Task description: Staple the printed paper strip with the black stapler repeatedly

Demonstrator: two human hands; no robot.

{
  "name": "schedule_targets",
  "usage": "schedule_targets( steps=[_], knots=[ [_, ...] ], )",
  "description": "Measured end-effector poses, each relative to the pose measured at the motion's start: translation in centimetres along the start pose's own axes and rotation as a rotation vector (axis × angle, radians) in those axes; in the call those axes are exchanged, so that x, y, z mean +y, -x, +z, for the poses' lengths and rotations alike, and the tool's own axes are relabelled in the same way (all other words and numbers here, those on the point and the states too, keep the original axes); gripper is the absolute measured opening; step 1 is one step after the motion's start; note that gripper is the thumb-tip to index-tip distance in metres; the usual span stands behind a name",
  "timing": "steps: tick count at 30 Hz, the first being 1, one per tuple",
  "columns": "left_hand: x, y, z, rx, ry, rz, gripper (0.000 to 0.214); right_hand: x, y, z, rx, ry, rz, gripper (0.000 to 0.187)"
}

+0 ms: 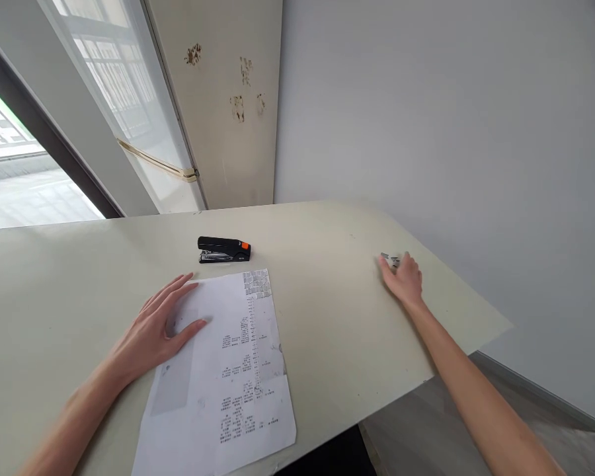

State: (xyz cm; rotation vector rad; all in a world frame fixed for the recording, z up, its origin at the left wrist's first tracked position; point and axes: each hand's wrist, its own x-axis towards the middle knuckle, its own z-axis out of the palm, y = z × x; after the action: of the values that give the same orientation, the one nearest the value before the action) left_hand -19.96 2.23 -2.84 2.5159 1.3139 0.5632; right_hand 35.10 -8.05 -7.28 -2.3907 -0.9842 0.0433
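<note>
Printed paper sheets (211, 390) lie on the table, with a block of dense grey print at the top right corner. My left hand (151, 328) rests open on their upper left edge, fingers stretched and thumb spread. Just beyond the paper's top edge is a black stapler (224, 250) with an orange mark, lying lengthwise and apart from both hands. Far to the right, my right hand (405, 279) is closed around small silvery pieces (391, 259) at the tabletop. They show between thumb and fingers, partly hidden, and their exact kind is unclear.
The pale table (337, 317) has a rounded far corner and a pointed right corner near the grey wall (426, 99). Behind it stands a fridge (228, 145) with brown marks on its side. A window (10, 145) is at the left.
</note>
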Motion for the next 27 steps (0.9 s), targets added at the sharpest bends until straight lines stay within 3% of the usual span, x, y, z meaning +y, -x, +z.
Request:
schedule_targets(
  steps=[5,11,15,19,25,27],
  knots=[
    [-0.3,-0.2,0.3,-0.025,-0.009,-0.111,0.067,-8.0,-0.6,5.4,-0.120,-0.042,-0.263,0.082],
    [-0.2,-0.1,0.4,-0.032,-0.009,-0.097,0.067,-19.2,4.1,11.3,-0.333,-0.210,-0.610,0.059],
    [0.0,0.1,0.5,-0.005,-0.018,-0.061,0.063,-24.3,6.7,13.0,-0.440,-0.358,-0.656,0.056],
    [0.0,0.4,0.7,0.006,-0.047,-0.036,0.060,-26.3,8.2,13.3,-0.493,-0.483,-0.619,0.058],
    [0.1,0.5,0.6,0.007,-0.028,-0.030,0.058,-26.0,8.7,12.2,-0.468,-0.614,-0.538,0.060],
    [0.2,0.5,0.6,0.008,-0.019,-0.030,0.058,-26.1,8.8,11.9,-0.438,-0.623,-0.595,0.058]
  ],
)
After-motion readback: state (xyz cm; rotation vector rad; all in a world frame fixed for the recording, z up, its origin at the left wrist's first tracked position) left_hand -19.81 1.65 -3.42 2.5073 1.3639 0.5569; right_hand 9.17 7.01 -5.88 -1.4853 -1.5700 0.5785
